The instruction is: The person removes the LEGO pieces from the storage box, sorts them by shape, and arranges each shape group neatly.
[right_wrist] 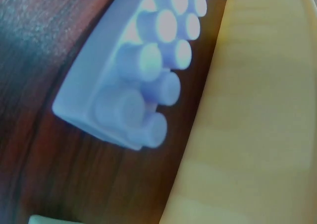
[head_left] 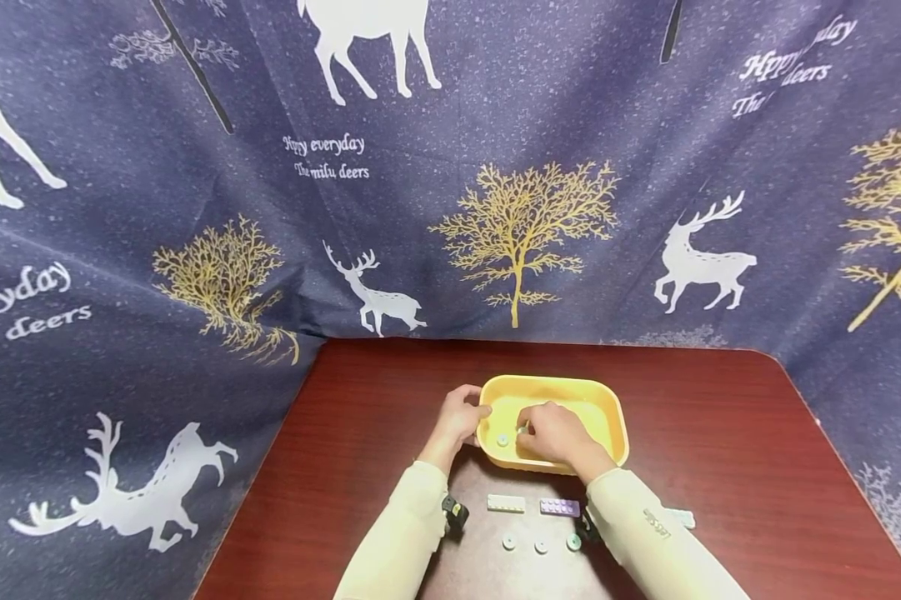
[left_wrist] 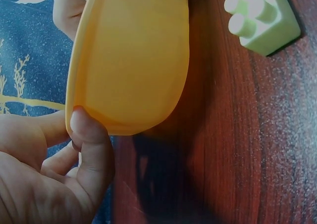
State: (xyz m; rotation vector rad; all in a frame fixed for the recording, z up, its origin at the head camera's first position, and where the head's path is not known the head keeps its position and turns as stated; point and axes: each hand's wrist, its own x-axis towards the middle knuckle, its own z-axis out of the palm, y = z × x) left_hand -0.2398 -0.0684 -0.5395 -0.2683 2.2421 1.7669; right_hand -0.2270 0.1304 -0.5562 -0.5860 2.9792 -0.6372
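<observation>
The left hand (head_left: 461, 417) grips the left end of a yellow plastic tub (head_left: 548, 383), its thumb over the rim. In the left wrist view, the thumb (left_wrist: 86, 130) lies on the tub's outer wall. Inside the tub is the right hand (head_left: 555, 432), fingers curled down around a small pale green round piece (head_left: 523, 431) that shows between fingertips and thumb. A second small round piece (head_left: 503, 439) with a dark centre lies on the tub floor to its left. In the right wrist view the hand is hidden; the tub's outer wall (right_wrist: 252, 110) fills the right side.
In front of the tub lie a pale green studded brick (head_left: 506, 503) and a purple one (head_left: 559, 507). Nearer are three round pieces, one of them green (head_left: 573, 542). A light blue brick (head_left: 678, 518) is partly behind the right sleeve. A printed curtain (head_left: 390, 208) hangs behind the table.
</observation>
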